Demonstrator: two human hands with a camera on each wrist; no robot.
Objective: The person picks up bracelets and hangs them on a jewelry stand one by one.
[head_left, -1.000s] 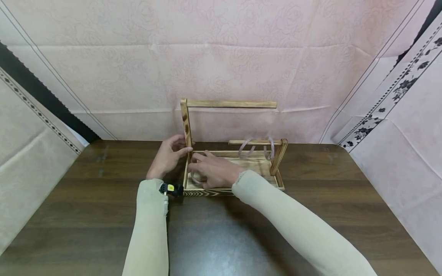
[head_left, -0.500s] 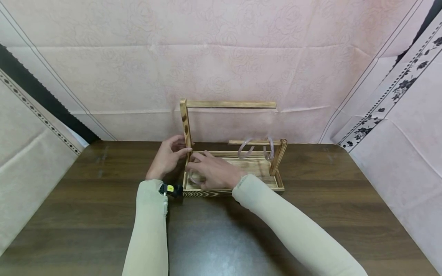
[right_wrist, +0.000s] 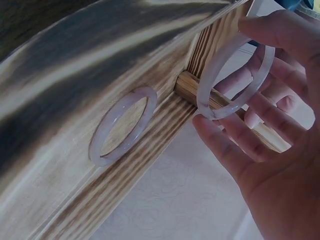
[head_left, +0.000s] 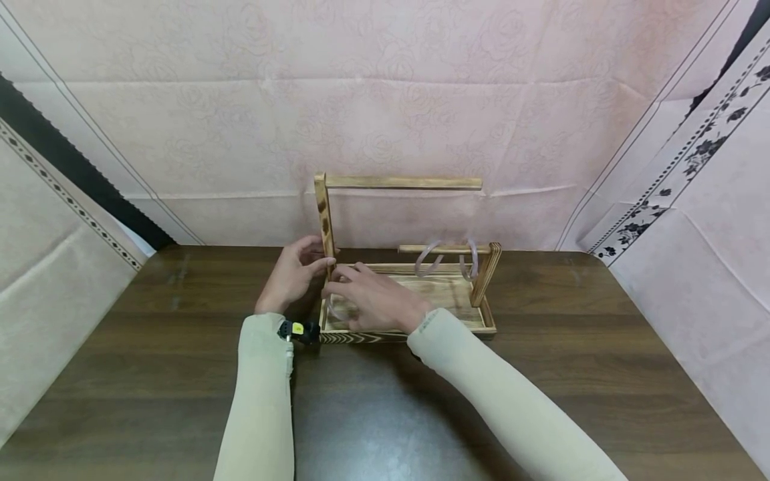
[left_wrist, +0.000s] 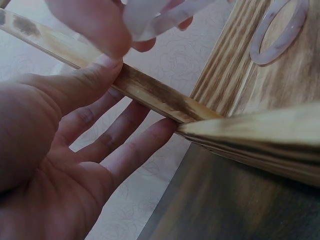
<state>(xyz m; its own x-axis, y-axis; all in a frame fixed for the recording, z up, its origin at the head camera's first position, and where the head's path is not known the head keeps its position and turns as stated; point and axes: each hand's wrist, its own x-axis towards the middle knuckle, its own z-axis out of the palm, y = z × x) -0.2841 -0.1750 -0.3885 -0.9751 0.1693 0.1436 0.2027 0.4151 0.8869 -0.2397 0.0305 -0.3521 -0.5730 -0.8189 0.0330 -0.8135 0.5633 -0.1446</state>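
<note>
A wooden jewelry stand (head_left: 445,289) has a tray base, a tall left post (head_left: 325,214) and a short right post. My left hand (head_left: 291,274) pinches the tall post low down, thumb in front and fingers behind. My right hand (head_left: 373,297) reaches across the tray and holds a pale translucent bangle (right_wrist: 205,95) between thumb and fingertips, close by that post. Another bangle (right_wrist: 106,125) lies on the tray floor, mostly hidden by my right hand in the head view. Two pale bangles hang from the short right bar (head_left: 445,248): one left (head_left: 419,265), one right (head_left: 474,259).
The dark wooden table (head_left: 198,374) spreads around the stand. A long upper bar (head_left: 403,182) runs right from the tall post's top, above both hands. Behind the table hangs a pale floral cloth (head_left: 385,120), with more cloth at both sides.
My right hand and the bangle in it have shifted only slightly beside the tall post. My left hand, the stand and the hanging bangles stay where they were.
</note>
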